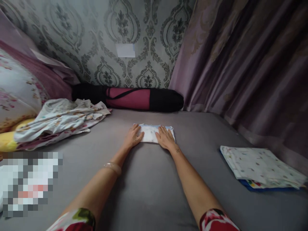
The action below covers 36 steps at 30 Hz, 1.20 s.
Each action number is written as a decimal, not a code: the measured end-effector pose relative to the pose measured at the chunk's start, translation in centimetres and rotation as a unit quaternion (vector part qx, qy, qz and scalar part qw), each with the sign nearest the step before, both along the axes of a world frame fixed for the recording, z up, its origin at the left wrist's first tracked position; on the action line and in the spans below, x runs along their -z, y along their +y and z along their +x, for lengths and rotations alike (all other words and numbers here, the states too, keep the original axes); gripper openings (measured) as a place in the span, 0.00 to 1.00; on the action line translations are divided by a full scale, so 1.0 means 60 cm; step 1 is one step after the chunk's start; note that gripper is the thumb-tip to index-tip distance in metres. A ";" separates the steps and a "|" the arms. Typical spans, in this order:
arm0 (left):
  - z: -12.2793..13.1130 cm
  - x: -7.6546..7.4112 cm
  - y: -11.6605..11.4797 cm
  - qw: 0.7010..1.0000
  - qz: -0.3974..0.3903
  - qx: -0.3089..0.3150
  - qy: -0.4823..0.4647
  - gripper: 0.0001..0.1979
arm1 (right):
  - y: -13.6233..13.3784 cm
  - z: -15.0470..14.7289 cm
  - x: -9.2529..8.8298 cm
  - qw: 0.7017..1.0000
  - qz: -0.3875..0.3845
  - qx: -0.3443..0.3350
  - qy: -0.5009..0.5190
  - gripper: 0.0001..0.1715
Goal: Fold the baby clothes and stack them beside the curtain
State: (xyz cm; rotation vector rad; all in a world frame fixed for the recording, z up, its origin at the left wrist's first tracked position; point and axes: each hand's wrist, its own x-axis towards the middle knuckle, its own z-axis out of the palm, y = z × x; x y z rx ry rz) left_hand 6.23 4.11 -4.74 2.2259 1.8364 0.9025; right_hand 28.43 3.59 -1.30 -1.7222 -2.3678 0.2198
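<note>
A small folded white cloth (pixel 149 135) with a faint print and a light blue edge lies flat on the grey sheet (pixel 144 179), in the middle of the view. My left hand (pixel 134 136) rests on its left end, palm down, fingers stretched forward and thumb pointing inward. On the right part of the cloth lies my right hand (pixel 165 137), flat with its fingers spread. Neither hand grips the cloth; both only press on it from above. What is under the palms is hidden.
Folded printed cloths (pixel 261 165) are stacked at the right. Crumpled printed cloths (pixel 64 118) lie at the left beside a floral pillow (pixel 19 86). A long black and dark pink bag (pixel 130 98) lies along the wall. Purple curtains (pixel 223 61) hang at the right. A blurred-out item sits lower left.
</note>
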 end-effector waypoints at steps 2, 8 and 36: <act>0.000 -0.002 0.000 1.000 -0.001 -0.010 -0.009 0.22 | 0.004 0.010 -0.004 1.000 0.019 0.012 0.002 0.36; 0.005 -0.014 -0.007 0.999 -0.021 -0.039 -0.004 0.22 | 0.015 0.045 0.015 0.997 0.030 0.071 -0.014 0.36; -0.010 -0.024 0.001 0.978 -0.042 -0.100 -0.179 0.19 | 0.028 0.042 -0.001 0.997 -0.032 0.004 -0.065 0.38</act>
